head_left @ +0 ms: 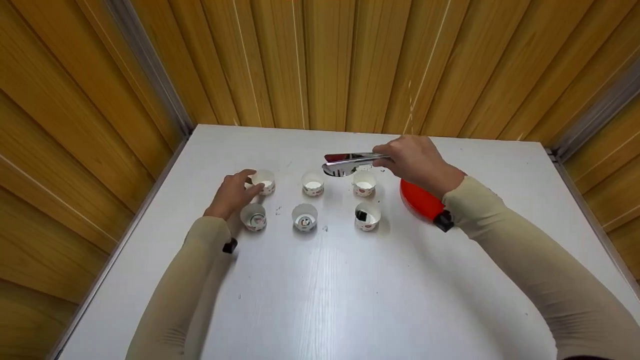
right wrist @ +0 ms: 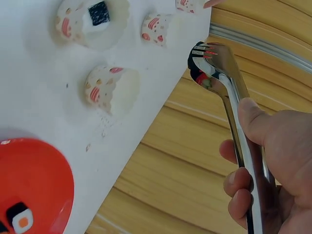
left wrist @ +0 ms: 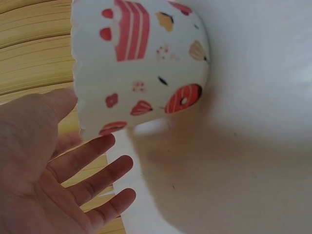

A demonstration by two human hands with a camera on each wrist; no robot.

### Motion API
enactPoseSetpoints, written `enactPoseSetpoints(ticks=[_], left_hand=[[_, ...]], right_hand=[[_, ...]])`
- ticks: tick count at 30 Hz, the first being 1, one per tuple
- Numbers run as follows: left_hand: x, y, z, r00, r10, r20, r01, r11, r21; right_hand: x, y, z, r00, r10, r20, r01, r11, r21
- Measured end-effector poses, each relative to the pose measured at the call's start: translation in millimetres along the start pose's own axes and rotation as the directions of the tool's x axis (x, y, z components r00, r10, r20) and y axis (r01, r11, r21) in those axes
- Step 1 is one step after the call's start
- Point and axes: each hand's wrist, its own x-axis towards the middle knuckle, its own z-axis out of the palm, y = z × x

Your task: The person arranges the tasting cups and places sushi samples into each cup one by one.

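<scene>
My right hand (head_left: 412,157) grips metal tongs (right wrist: 239,112) above the back row of paper cups. Between the tong tips is a small dark piece with red and green (right wrist: 199,73), mostly hidden by the metal. My left hand (head_left: 232,192) is at the back-left paper cup (left wrist: 146,63), white with printed cakes and flowers. Thumb and a fingertip hold its rim; the other fingers stretch out beside it. The front-right cup (head_left: 368,220) contains a black-sided sushi piece (right wrist: 99,13). Something small lies in the front-left cup (head_left: 253,220) and front-middle cup (head_left: 304,218).
A red plate (head_left: 417,197) stands right of the cups, partly under my right forearm. On it lies a sushi roll (right wrist: 22,220) with an orange centre. Two more cups stand in the back row, the middle one (head_left: 313,185) and the right one (head_left: 364,184). Behind the white table (head_left: 320,300) rises a wood-patterned wall (head_left: 325,65).
</scene>
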Motion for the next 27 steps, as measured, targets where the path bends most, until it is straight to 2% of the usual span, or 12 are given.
enactPoseSetpoints(ticks=[10,20,27], left_hand=[[-3.2,5.4,0.6,0.999,-0.048,0.009,0.048,0.999,-0.013],[-3.7,10.8,3.6,0.994,-0.108,0.022,0.109,0.994,-0.03],[-2.5,16.8,9.2,0.997,-0.082,0.006,0.082,0.996,-0.034]], right_hand=[[32.8,-28.6,12.0,0.997,-0.067,0.026,0.066,0.998,0.02],[59.4,-55.8,21.2,0.994,-0.098,0.044,0.098,0.995,0.016],[72.0,-68.0,31.3,0.993,-0.111,0.03,0.11,0.993,0.033]])
